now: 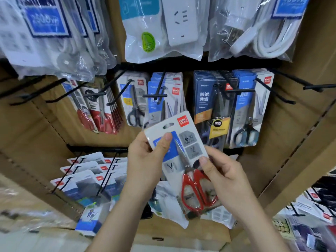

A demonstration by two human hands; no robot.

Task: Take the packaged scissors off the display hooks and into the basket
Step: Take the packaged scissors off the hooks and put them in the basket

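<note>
Both hands hold one pack (189, 148) of scissors in front of the display, off the hooks (155, 96) and a little below the middle row. The pack is a white card, tilted with its top toward the left, and the scissors in it have red handles at the lower end. The left hand (145, 157) grips the upper left edge of the card: its thumb (168, 138) presses on the front and the other fingers are curled behind. The right hand (223, 177) grips the right edge lower down, with the thumb on the front beside the blades and the fingers behind the card. Behind the pack, more scissors hang on the black hooks: red-handled packs (101, 115) at the left, blue packs (209, 106) at the right. The lower packs (87, 171) hang in a row below, at the left. Above all of them hang power strips (163, 28) in clear bags. The wall of the display is brown cardboard (291, 142).
</note>
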